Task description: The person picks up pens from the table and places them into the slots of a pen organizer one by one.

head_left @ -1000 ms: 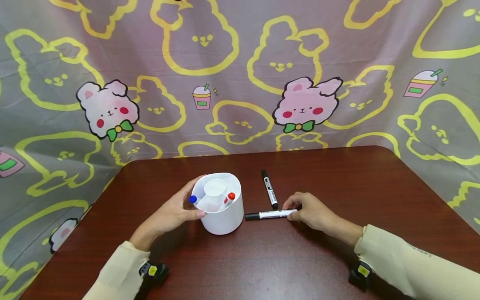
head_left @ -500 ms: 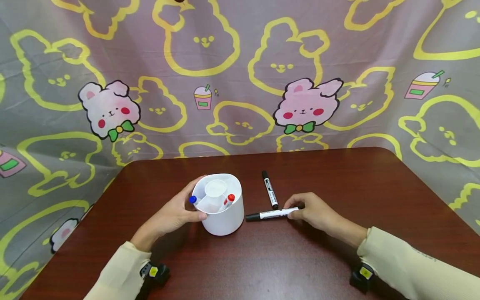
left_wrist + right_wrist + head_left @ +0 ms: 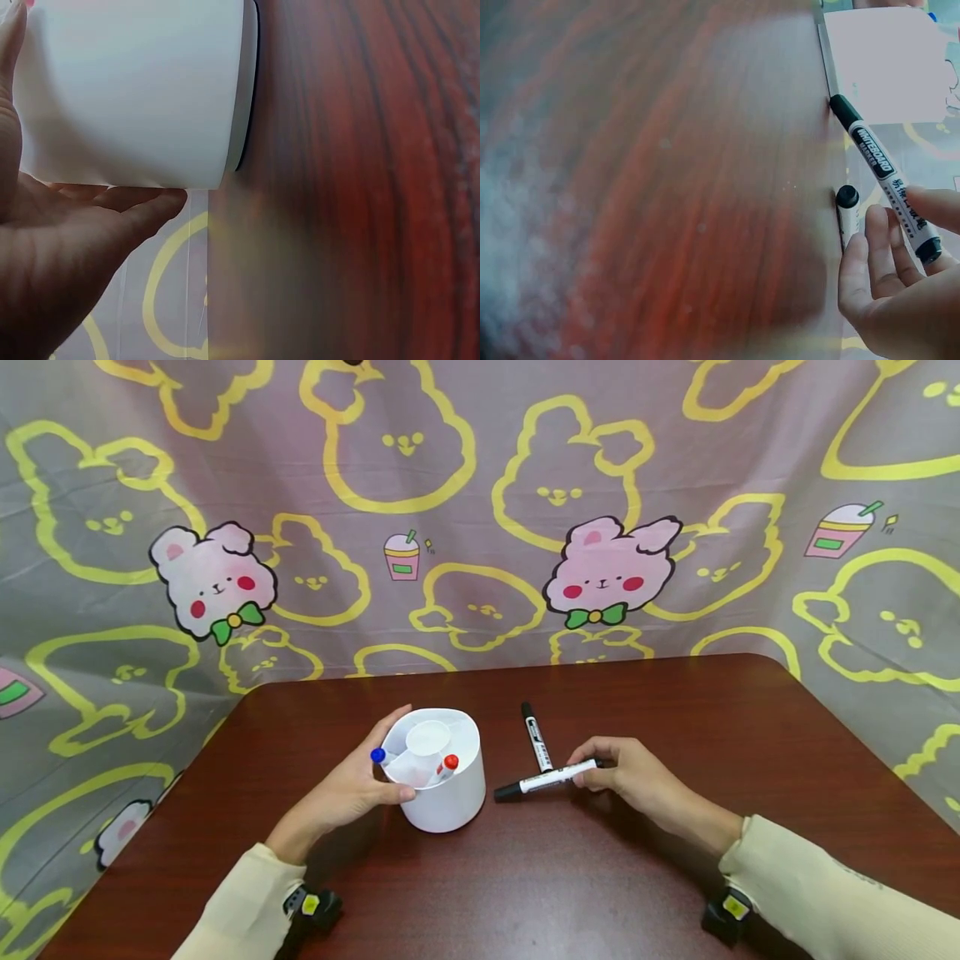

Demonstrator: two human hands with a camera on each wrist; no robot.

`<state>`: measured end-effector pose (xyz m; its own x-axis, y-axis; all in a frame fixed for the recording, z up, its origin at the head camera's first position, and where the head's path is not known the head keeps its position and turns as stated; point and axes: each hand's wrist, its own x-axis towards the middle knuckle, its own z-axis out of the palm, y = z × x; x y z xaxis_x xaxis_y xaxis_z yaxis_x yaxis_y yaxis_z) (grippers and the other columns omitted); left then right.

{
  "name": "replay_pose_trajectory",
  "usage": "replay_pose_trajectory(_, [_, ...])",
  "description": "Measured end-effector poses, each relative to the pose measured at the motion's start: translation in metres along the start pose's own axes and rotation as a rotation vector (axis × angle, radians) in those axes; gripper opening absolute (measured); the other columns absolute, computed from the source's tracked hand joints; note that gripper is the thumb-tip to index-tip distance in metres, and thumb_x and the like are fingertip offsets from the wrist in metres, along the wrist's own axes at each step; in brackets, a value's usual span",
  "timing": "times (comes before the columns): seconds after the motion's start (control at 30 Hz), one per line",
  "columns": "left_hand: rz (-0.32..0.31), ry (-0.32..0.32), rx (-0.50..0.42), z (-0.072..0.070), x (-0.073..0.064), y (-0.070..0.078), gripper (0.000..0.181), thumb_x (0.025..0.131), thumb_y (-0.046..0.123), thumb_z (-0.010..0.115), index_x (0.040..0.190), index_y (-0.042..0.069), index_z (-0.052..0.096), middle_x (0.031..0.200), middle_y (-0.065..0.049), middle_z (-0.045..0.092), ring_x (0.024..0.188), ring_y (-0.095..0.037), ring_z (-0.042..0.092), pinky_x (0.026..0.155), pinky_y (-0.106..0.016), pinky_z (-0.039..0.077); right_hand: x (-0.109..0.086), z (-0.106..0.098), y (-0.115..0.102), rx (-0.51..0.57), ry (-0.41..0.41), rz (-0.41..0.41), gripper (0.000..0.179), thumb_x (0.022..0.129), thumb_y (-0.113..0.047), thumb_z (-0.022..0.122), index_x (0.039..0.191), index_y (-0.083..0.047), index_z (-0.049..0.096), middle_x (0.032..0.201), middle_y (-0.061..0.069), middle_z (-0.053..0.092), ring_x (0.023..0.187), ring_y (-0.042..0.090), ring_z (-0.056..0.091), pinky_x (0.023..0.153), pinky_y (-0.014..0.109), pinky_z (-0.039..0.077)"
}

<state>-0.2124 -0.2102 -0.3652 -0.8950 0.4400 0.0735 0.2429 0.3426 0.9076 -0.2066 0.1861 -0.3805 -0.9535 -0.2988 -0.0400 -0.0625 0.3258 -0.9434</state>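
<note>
My left hand grips the side of a white round pen holder, thumb on the near wall and fingers round the far side. Inside it stand a blue-capped marker and a red-capped marker. In my right hand, thumb and fingers pinch the rear end of a black-capped whiteboard marker. It slants, its rear end raised and its cap low beside the holder. Behind it, a second black-capped marker lies on the table.
The dark red-brown wooden table reaches to a patterned curtain hanging at the back and sides. Each wrist carries a small black camera, one on the left and one on the right.
My right hand has lifted the rear end of the marker off the table, so it now tilts. The left hand keeps its grip on the holder, which leans slightly more towards me.
</note>
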Motion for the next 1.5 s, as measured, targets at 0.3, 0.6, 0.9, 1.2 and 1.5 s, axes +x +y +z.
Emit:
replay_pose_trajectory(0.3, [-0.004, 0.01, 0.025, 0.0, 0.0, 0.002, 0.112, 0.083, 0.029, 0.089, 0.168, 0.021, 0.016, 0.161, -0.019, 0.04, 0.143, -0.042, 0.046, 0.116, -0.066, 0.038, -0.002, -0.002, -0.004, 0.093, 0.029, -0.01, 0.028, 0.091, -0.006, 0.08, 0.113, 0.006, 0.069, 0.089, 0.001, 0.07, 0.08, 0.013, 0.064, 0.068, 0.026, 0.055])
replay_pose_trajectory(0.6, [0.02, 0.017, 0.048, -0.001, 0.0, 0.003, 0.109, 0.082, 0.033, 0.091, 0.166, 0.022, 0.022, 0.159, -0.018, 0.043, 0.137, -0.037, 0.051, 0.115, -0.058, 0.038, -0.005, -0.001, -0.007, 0.205, 0.039, -0.059, 0.033, 0.094, -0.002, 0.074, 0.119, 0.016, 0.061, 0.096, 0.004, 0.073, 0.089, 0.01, 0.072, 0.084, 0.027, 0.061])
replay_pose_trajectory(0.9, [0.017, 0.014, 0.054, -0.003, -0.002, 0.004, 0.107, 0.084, 0.033, 0.089, 0.166, 0.022, 0.023, 0.158, -0.018, 0.043, 0.134, -0.037, 0.053, 0.109, -0.049, 0.047, -0.004, -0.003, -0.014, 0.234, 0.069, -0.075, 0.024, 0.096, 0.004, 0.07, 0.117, 0.01, 0.062, 0.098, -0.001, 0.07, 0.088, 0.01, 0.071, 0.084, 0.032, 0.063])
replay_pose_trajectory(1.2, [-0.023, 0.018, 0.041, -0.003, -0.002, 0.005, 0.105, 0.085, 0.03, 0.088, 0.166, 0.018, 0.023, 0.16, -0.018, 0.041, 0.134, -0.039, 0.053, 0.11, -0.054, 0.048, -0.004, -0.009, -0.027, 0.273, 0.085, -0.062, 0.024, 0.097, -0.003, 0.073, 0.12, -0.004, 0.065, 0.101, 0.003, 0.067, 0.091, 0.012, 0.071, 0.087, 0.035, 0.063])
replay_pose_trajectory(1.5, [-0.003, 0.014, 0.039, -0.004, -0.003, 0.004, 0.103, 0.086, 0.028, 0.087, 0.166, 0.015, 0.024, 0.159, -0.019, 0.042, 0.135, -0.039, 0.052, 0.108, -0.049, 0.05, -0.002, -0.013, -0.034, 0.266, 0.115, -0.089, 0.028, 0.098, -0.007, 0.073, 0.124, -0.01, 0.065, 0.102, 0.0, 0.069, 0.093, 0.014, 0.071, 0.088, 0.035, 0.062])
